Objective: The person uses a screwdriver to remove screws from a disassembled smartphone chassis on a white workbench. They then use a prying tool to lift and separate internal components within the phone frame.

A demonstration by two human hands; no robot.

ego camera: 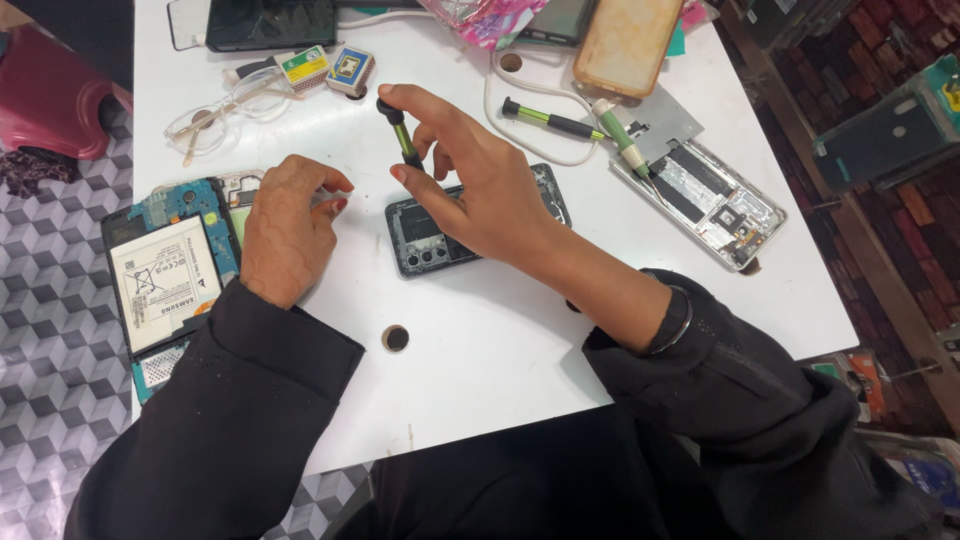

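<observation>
While I look down through the head camera, these lines tell what lies before me.

Right hand: my right hand [480, 190] is closed around a small green-and-black screwdriver [400, 132], thumb and fingers pinching its shaft, forefinger tip on its black cap; the tool stands nearly upright, tilted a little.

Screwdriver tip: it points down at the upper left part of the opened dark phone [430, 240]; my fingers hide whether it touches.

Opened dark phone: it lies flat near the middle of the white surface [480, 340], partly under my right hand, its camera cluster showing at the lower left.

Left hand: my left hand [288, 228] rests on the surface just left of the phone, fingers curled loosely with the tips drawn together; I cannot tell if anything small sits between them.

Left edge: an opened blue device with a white battery [165, 280] lies beside my left wrist.

Far side: clear glasses [225, 110], two small boxes [330, 68], and a phone in a tan case [625, 40].

Right side: an opened silver phone [715, 200] with two more green-handled tools [575, 125] lying near it, one tip resting on it.

Near edge: a small dark round ring [395, 338] sits between my sleeves.
</observation>
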